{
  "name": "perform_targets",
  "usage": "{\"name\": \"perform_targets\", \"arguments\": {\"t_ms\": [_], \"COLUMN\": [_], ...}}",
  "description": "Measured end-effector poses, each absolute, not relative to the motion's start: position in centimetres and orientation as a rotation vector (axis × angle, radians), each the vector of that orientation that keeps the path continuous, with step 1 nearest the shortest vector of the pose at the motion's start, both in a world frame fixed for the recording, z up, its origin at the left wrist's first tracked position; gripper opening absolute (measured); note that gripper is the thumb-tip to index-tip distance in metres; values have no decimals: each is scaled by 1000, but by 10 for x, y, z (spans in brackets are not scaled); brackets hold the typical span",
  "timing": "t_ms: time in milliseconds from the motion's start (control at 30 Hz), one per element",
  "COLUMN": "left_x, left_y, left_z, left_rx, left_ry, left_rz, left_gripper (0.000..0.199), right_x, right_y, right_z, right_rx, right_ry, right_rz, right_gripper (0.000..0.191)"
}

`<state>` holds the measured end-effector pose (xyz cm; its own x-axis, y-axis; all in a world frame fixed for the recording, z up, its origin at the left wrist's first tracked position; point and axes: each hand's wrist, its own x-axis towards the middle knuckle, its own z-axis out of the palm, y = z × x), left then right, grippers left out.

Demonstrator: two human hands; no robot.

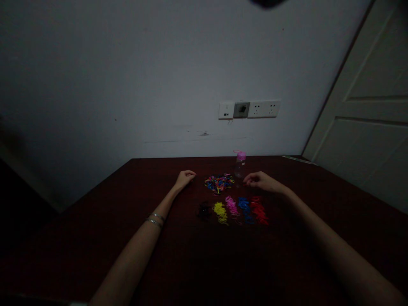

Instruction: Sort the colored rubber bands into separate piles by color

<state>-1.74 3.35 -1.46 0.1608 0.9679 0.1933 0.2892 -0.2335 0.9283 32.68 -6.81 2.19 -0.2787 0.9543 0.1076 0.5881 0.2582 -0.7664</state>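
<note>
A heap of mixed-colour bands [219,183] lies on the dark red table [178,263]. Nearer to me, separate piles form a row: black [204,211], yellow [220,213], pink [232,206], blue [245,210] and red [259,210]. My left hand [185,178] rests left of the mixed heap, fingers curled closed, with nothing visible in it. To the right of the heap, my right hand [259,181] has its fingertips pinched together near the table, with a small red bit at them, seemingly a red band.
A clear bottle with a pink lid [241,157] stands behind the heap, close to my right hand. The wall with its sockets [263,109] rises behind the table. A white door [369,106] is at the right.
</note>
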Motion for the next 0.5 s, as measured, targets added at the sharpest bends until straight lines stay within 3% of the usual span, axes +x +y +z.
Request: {"name": "perform_targets", "arguments": {"t_ms": [300, 500], "left_x": [-17, -16], "left_y": [30, 29], "left_z": [-10, -11], "left_rx": [1680, 1752], "left_ry": [1248, 1188], "left_rz": [1086, 1034], "left_gripper": [19, 19], "right_x": [350, 349], "right_y": [-76, -73], "right_z": [23, 22], "right_rx": [-1507, -1514], "right_ry": [-1960, -1932], "right_rz": [1204, 1128], "right_gripper": [27, 27]}}
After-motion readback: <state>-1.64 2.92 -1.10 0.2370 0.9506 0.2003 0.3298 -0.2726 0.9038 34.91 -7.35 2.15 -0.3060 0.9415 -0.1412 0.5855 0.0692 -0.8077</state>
